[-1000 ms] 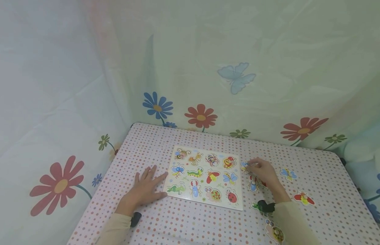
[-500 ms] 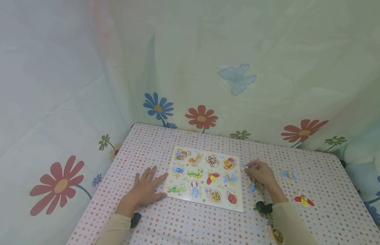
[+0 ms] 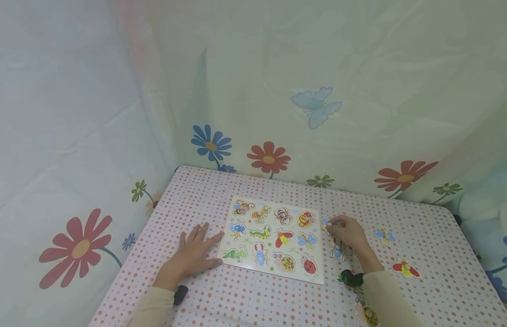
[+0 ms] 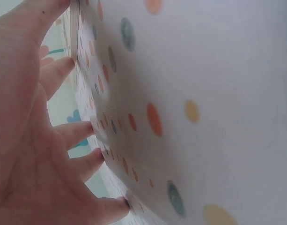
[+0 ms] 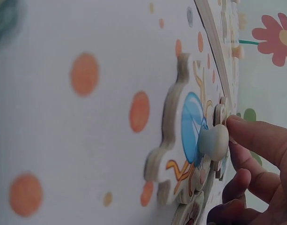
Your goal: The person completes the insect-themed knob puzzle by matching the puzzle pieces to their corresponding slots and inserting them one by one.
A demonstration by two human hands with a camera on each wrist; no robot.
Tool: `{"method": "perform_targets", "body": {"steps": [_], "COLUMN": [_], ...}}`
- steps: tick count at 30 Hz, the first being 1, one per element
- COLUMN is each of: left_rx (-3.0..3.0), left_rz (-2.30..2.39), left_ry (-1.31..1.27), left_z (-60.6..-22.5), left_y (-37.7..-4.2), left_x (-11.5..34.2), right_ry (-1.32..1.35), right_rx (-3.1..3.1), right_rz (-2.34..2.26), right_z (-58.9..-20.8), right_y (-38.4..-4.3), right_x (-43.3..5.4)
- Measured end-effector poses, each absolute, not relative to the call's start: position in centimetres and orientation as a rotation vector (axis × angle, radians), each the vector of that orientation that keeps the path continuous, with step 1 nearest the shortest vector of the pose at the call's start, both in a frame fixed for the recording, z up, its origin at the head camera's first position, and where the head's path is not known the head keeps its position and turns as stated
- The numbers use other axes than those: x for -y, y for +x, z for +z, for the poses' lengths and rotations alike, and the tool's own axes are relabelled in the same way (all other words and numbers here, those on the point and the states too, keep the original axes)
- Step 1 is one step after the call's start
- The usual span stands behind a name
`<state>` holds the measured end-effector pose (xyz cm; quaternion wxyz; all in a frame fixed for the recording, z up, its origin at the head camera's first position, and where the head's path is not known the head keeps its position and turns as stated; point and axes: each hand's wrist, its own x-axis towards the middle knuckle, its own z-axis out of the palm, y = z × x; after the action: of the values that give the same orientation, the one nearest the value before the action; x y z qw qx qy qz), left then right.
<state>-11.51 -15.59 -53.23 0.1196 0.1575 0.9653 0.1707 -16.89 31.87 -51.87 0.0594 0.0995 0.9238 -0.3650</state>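
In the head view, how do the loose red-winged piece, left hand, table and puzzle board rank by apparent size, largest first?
1. Table
2. Puzzle board
3. Left hand
4. Loose red-winged piece

No readable text, label, brand, number or sign in any of the three views.
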Motion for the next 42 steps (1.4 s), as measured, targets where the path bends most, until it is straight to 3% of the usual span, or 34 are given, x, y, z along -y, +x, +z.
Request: {"method": "perform_targets", "body": {"steps": [10, 42], "left_rx": [-2.821, -2.837], "left_rz": [0.490, 0.476], "left_ry": [0.461, 0.484], "left_z": [-53.3, -53.2], "left_y": [-11.4, -11.4], "left_x": [15.7, 15.6], "right_ry": [0.290, 0.109], "right_rx": [-2.801, -2.772], "right_rz": [-1.134, -1.191], "right_z": [-51.5, -50.0], "right_y": [-16.5, -16.1], "right_x": [-31.8, -25.4]}}
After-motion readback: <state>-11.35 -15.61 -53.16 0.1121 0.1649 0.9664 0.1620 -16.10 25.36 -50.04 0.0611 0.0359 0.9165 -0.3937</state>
